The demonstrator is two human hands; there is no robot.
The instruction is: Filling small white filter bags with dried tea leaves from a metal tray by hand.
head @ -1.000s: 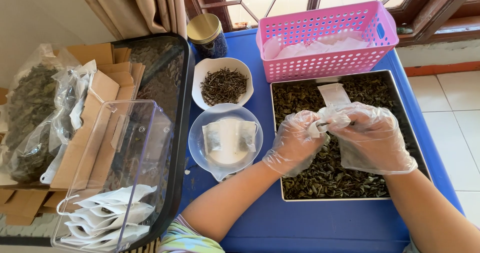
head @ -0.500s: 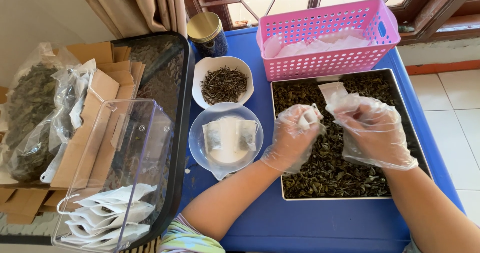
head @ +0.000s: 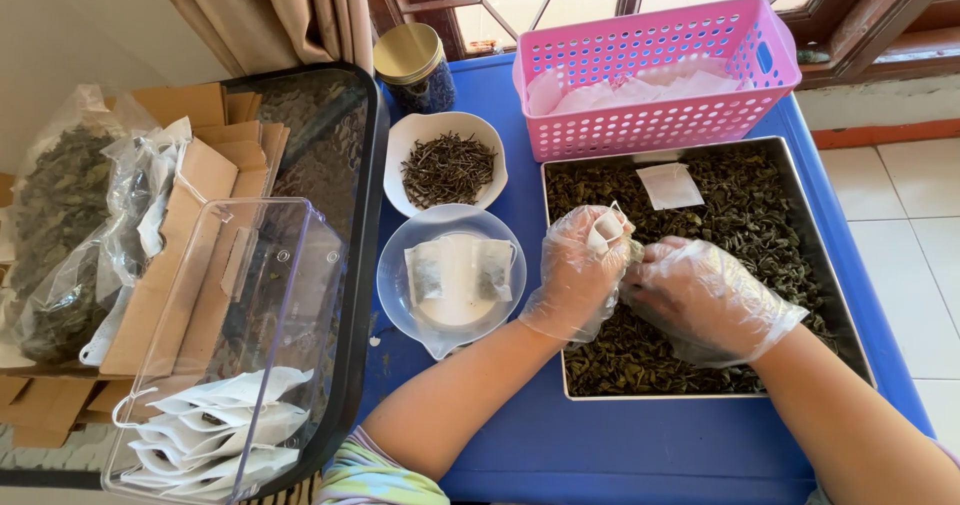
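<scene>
Both hands wear clear plastic gloves over a metal tray [head: 855, 325] filled with dark dried tea leaves. My left hand [head: 578, 270] holds a small white tea bag [head: 607, 228] with its open end up. My right hand [head: 705, 300] rests palm down on the leaves just right of the bag, fingers curled into the leaves beside it. Another empty white tea bag [head: 669, 185] lies on the leaves at the tray's far side.
A clear bowl [head: 400, 285] with two filled tea bags sits left of the tray, a white bowl of dark twigs [head: 447, 168] behind it. A pink basket [head: 660, 70], a gold-lidded jar [head: 413, 65], a clear box of bags [head: 215, 395] and cardboard boxes [head: 190, 225] surround them.
Both hands have dropped lower onto the leaves and come together. The right hand went from raised beside the bag to pressing down into the leaves.
</scene>
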